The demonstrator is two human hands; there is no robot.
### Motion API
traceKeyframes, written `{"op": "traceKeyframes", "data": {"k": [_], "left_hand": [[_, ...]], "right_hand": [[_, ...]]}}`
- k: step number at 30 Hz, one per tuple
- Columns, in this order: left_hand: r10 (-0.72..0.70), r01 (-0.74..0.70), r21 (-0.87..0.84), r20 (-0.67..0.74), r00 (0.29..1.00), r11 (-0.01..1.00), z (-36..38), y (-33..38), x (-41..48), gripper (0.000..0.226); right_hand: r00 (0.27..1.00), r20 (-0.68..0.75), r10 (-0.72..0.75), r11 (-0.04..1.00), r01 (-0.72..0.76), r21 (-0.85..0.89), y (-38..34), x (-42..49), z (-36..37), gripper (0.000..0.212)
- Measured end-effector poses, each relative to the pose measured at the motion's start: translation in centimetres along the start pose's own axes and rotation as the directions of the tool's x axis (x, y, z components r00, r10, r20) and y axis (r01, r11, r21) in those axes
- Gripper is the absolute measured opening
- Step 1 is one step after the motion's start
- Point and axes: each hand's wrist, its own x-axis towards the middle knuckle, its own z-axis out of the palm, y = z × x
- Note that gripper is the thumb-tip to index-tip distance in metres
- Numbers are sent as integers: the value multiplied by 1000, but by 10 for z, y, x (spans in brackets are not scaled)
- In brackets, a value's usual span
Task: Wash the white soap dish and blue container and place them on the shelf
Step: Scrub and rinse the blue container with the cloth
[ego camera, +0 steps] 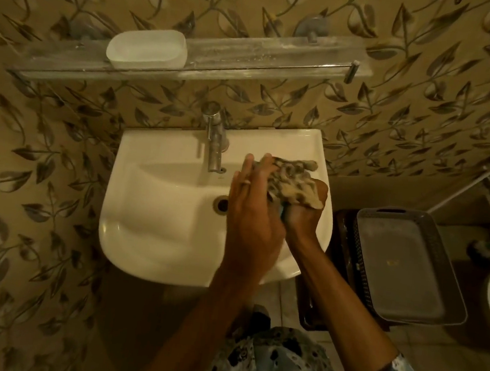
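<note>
head view, from near to far: my left hand [255,207] lies with quite straight fingers, pressing on the foamy cloth [292,181]. my right hand [306,219] is curled from below round this cloth. of the blue container [282,217] only a thin edge shows between the palms. i would keep both hands over the sink [147,235], turn the container slowly inside the cloth and hold firm, because soap makes it slippery; then rinse under the tap [216,149]. far behind, the white soap dish [146,49] stands on the shelf [266,57].
</note>
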Motion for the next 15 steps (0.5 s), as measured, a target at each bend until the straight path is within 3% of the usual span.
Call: {"op": "traceKeyframes", "data": {"k": [2, 4, 6, 8, 11, 13, 15], "left_hand": [[-113, 113, -7, 2, 994, 994, -12, -14, 18, 46], [-265, 264, -113, 3, 964, 958, -24, -31, 39, 35], [-469, 439, -438, 43, 882, 785, -39, -42, 56, 24], [-572, 482, -632, 73, 817, 607, -51, -49, 61, 23], [-602, 482, -637, 35, 798, 602, -58, -48, 52, 22], [-604, 478, -604, -8, 797, 638, -56, -48, 42, 19], [-623, 499, -600, 2, 782, 625, -51, -51, 30, 22]], "right_hand": [[1000, -19, 15, 1000, -15, 17, -11, 5, 5, 34], [986, 13, 169, 963, -168, 211, -18, 5, 2, 37], [938, 161, 307, 806, -346, 480, -20, 3, -8, 45], [914, 301, 271, 705, -401, 585, -20, 5, -15, 66], [903, 389, 180, 732, -387, 560, -19, 7, -17, 72], [885, 434, 167, 753, -399, 524, -18, 7, -19, 93], [896, 422, 137, 778, -361, 514, -14, 7, -19, 83]]}}
